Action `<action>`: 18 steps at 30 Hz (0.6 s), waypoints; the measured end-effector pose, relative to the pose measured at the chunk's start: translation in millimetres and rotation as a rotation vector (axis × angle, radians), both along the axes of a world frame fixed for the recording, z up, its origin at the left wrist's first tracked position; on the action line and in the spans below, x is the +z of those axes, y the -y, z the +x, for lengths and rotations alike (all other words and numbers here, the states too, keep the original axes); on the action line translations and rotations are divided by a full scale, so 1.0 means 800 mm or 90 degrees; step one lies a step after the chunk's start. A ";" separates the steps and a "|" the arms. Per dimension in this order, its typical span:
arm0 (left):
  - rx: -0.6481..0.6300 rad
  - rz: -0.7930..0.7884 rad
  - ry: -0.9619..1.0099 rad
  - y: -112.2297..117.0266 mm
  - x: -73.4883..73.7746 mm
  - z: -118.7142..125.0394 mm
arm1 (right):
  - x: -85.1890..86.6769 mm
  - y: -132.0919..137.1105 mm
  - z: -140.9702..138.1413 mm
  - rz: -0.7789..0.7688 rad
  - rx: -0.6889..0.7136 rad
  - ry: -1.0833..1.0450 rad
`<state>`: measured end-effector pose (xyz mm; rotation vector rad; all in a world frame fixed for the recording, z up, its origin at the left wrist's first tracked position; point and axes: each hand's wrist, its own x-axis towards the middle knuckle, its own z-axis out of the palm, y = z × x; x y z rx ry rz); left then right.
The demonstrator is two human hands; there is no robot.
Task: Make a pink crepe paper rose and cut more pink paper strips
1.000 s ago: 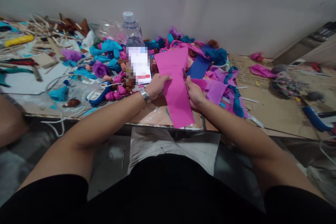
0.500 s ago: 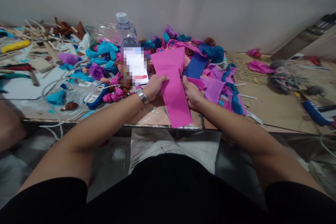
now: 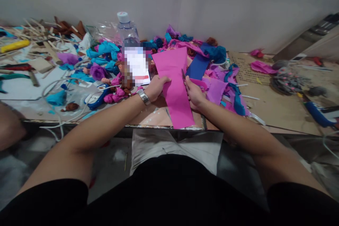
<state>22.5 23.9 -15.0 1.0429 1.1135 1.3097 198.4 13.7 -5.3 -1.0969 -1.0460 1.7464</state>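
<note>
Plainly, in the head view, the left hand [image 3: 156,87] pinches the left edge of a bright pink sheet [image 3: 175,100], thumb on top and the other fingers mostly hidden beneath. The sheet stands out over the front of the tabletop [image 3: 148,116], its lower end near the table's edge and its upper end by the heap of crumpled coloured paper [image 3: 181,39]. At the sheet's right edge, the right hand [image 3: 195,93] has its fingers curled around a dark pointed tool [image 3: 183,74], whose tip shows against the pink; the rest is covered. Just beyond that hand lie a dark blue strip [image 3: 196,67] and a purple piece of paper [image 3: 216,91]. A lit phone [image 3: 137,65] sits left of the sheet, in front of a clear bottle [image 3: 128,31]. A metal watch [image 3: 143,96] circles the left wrist.
</note>
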 end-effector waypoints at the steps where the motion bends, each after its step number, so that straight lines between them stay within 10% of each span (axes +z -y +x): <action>1: -0.002 -0.003 0.000 0.000 0.000 0.000 | 0.002 0.000 0.000 -0.009 -0.003 -0.015; 18: -0.038 0.007 -0.002 -0.002 -0.010 -0.001 | 0.004 0.005 0.001 -0.031 0.014 -0.061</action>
